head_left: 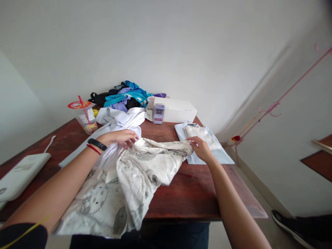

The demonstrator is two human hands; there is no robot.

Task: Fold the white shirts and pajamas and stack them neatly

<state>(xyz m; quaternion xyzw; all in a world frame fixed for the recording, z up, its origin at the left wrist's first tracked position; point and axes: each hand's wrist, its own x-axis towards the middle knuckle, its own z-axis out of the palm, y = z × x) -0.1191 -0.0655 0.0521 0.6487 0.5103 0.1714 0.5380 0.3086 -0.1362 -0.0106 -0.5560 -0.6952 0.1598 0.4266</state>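
Note:
A crumpled white garment with grey cartoon cat prints (pixel 145 162) stretches across the front of the table and hangs over its near edge; its folds hide what kind of garment it is. My left hand (pixel 123 137), with a black band and a red string at the wrist, has its fingers curled at the garment's upper left edge. At the upper right end, my right hand (pixel 201 148) pinches the bunched cloth between thumb and fingers. Beneath and behind my left hand lies a white shirt (pixel 124 119). Just beyond my right hand sits a folded light blue garment (pixel 223 157) with a folded white cloth (pixel 201 133) on top.
Dark, blue and purple clothes (pixel 129 95) are heaped at the back beside a white box (pixel 178 109). A plastic cup with a red straw (pixel 86 119) stands left. Nearer is a white flat device with a cable (pixel 24 173). A pink rack (pixel 275 103) leans right of the table (pixel 186 197).

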